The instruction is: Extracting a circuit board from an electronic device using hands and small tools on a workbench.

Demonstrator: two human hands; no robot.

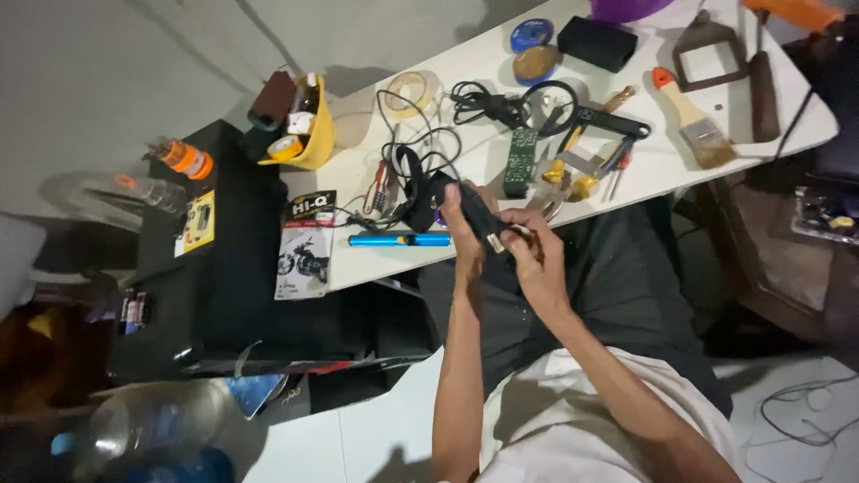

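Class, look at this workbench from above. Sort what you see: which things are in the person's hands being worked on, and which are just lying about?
In hand:
- black device, gripped by the left hand
- its end, pinched by the right hand

Lying about:
- blue tube
- green circuit board
- paintbrush
- yellow-handled pliers
- tape roll
- tangled black cables
- yellow cup

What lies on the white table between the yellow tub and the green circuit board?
In the head view, a tangle of black cables lies between the yellow tub and the green circuit board, with a tape roll behind.
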